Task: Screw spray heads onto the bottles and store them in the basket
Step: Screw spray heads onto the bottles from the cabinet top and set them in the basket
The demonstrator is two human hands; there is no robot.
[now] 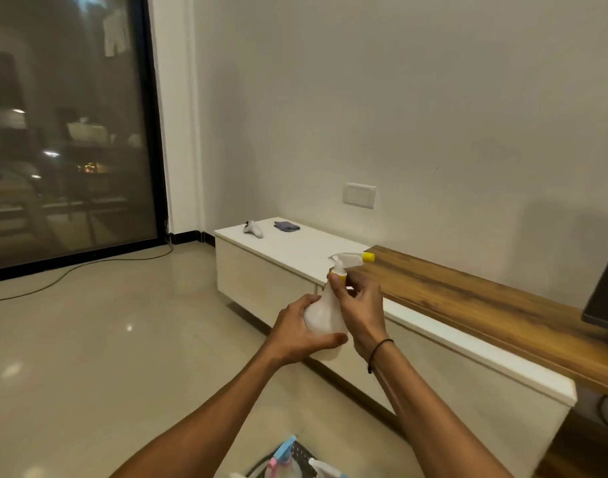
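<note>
I hold a white translucent bottle [325, 313] upright in front of me, above the floor. My left hand [300, 331] grips its round body from the left and below. A white spray head [350, 261] with a yellow nozzle tip sits on the bottle's neck. My right hand [359, 307] pinches the yellow collar just under that head. At the bottom edge, part of a dark perforated basket [300, 455] shows, with blue, pink and white spray heads of other bottles [285, 458] sticking up from it.
A low white cabinet [278, 267] with a wooden shelf [485, 305] runs along the wall on the right. A white controller [254, 229] and a folded grey cloth [286, 226] lie on it. A dark screen [605, 291] stands far right. A cable [71, 270] crosses the tiled floor.
</note>
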